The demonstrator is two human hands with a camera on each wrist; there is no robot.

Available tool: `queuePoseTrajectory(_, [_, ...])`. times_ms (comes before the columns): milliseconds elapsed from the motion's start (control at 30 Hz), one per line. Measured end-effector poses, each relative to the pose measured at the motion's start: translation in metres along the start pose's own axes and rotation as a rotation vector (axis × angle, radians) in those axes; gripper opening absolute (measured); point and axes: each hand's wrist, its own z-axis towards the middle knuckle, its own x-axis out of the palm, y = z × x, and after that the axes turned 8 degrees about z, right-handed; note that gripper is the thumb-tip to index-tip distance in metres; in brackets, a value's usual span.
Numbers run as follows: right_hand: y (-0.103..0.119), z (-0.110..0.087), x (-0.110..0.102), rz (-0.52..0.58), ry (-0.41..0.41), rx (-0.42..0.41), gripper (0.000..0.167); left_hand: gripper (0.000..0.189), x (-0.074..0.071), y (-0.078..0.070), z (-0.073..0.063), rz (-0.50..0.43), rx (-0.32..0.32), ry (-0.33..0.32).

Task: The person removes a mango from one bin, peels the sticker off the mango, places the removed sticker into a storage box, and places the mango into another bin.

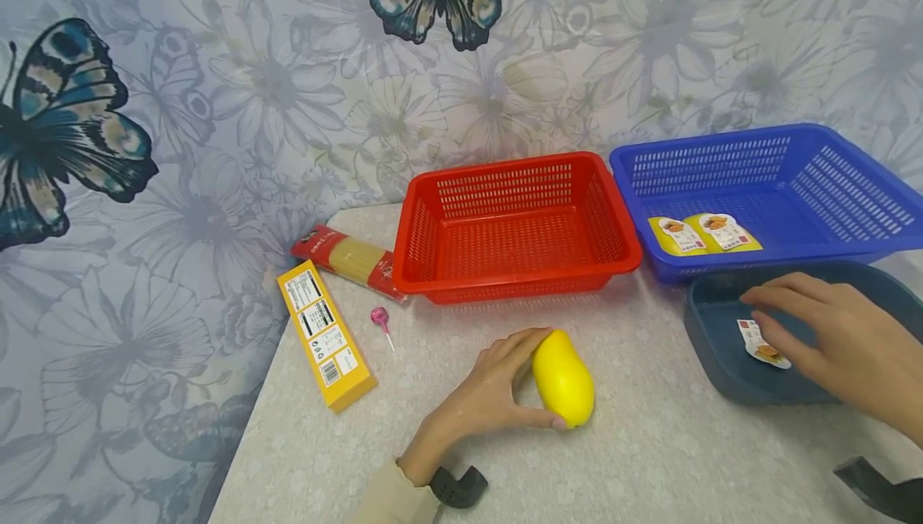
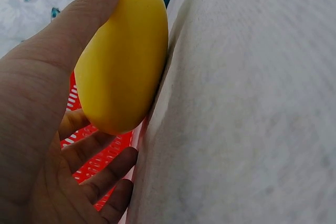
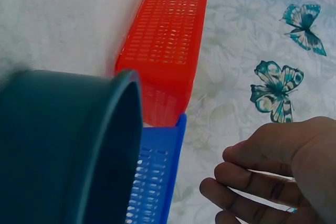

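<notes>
A yellow mango (image 1: pixel 563 380) lies on the table in front of the red basket. My left hand (image 1: pixel 493 396) spans it from the left, thumb at its near end and fingers at its far end. The left wrist view shows the thumb pressed on the mango (image 2: pixel 123 59) close to its green stem tip, the fingers spread around the other end. Over the dark teal tub (image 1: pixel 710 348) hovers my right hand (image 1: pixel 836 332), its fingers loosely bent and holding nothing. Beneath its fingers, inside the tub, is a small packet with a white label (image 1: pixel 760 345).
A red perforated basket (image 1: pixel 515 282) stands at the back middle. Right of it, a blue basket (image 1: pixel 786 247) contains yellow packets (image 1: pixel 703 234). At left lie a yellow box (image 1: pixel 327 336), a red-ended pasta pack (image 1: pixel 353 258) and a pink lollipop (image 1: pixel 380 316). Butterfly-patterned wall covering (image 1: pixel 288 107) rises behind.
</notes>
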Motion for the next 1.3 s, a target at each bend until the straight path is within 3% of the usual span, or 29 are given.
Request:
queuePoseTrajectory(100, [0.004, 0.007, 0.0, -0.007, 0.001, 0.002, 0.035, 0.109, -0.001, 0.0, -0.001, 0.0, 0.0, -0.003])
queuePoseTrajectory(267, [0.011, 0.015, 0.003, -0.015, 0.026, 0.042, 0.019, 0.109, -0.001, 0.0, -0.001, -0.004, 0.0, 0.001])
queuePoseTrajectory(567, [0.017, 0.033, 0.007, -0.013, 0.113, 0.101, 0.031, 0.109, -0.001, 0.0, 0.0, -0.015, -0.005, 0.014])
queuePoseTrajectory(767, [0.021, 0.049, 0.012, 0.015, 0.123, 0.071, 0.032, 0.109, -0.001, 0.0, -0.001, -0.021, -0.007, 0.019])
queuePoseTrajectory(967, [0.018, 0.062, 0.019, 0.043, 0.114, -0.02, 0.036, 0.108, 0.0, 0.001, -0.002, -0.024, -0.005, 0.015])
queuePoseTrajectory(1300, [0.018, 0.08, 0.029, 0.072, 0.161, -0.092, 0.04, 0.108, -0.001, 0.0, -0.003, -0.012, 0.004, 0.01])
